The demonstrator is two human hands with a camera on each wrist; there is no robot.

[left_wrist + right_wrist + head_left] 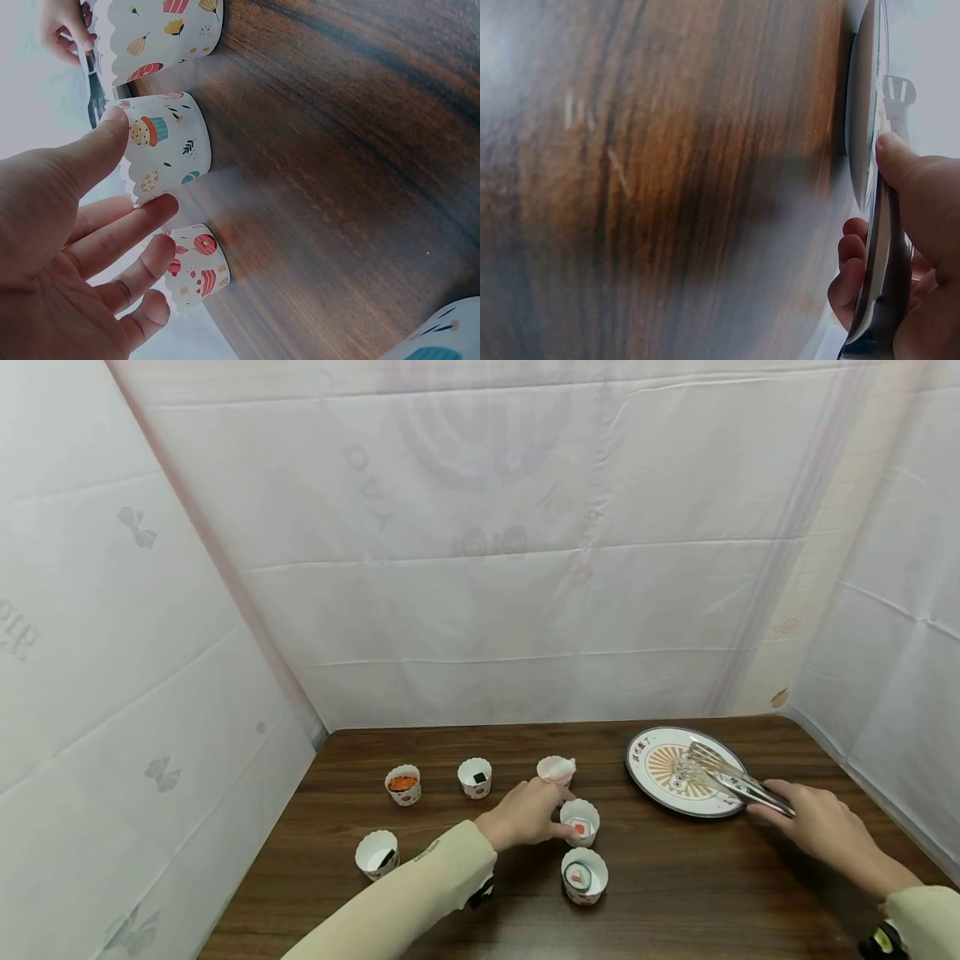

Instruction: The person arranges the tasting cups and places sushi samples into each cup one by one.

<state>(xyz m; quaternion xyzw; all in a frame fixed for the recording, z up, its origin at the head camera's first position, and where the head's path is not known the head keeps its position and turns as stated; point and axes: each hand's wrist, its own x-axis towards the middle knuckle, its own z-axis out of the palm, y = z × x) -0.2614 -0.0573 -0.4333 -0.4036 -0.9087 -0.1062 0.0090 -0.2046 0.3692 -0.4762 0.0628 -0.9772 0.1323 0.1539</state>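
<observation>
My left hand [528,817] pinches a white paper baking cup [169,142] near its rim, thumb on one side and index finger on the other. Inside this cup lies a small white piece with a red centre [580,829]. Nearer to me, another paper cup [585,893] contains a similar dark-edged roll [577,876]. Beyond the left hand is a cup with something white [558,768]. My right hand [821,827] grips metal food tongs [738,781] by the handles. Their slotted ends are over a round white plate [641,775] with a sunburst pattern.
On the left of the brown wooden table [480,935] stand a cup with orange bits [403,787], a cup with a black piece [475,778] and another cup with a dark piece [377,853]. White printed cloth [525,610] hangs behind and along both sides.
</observation>
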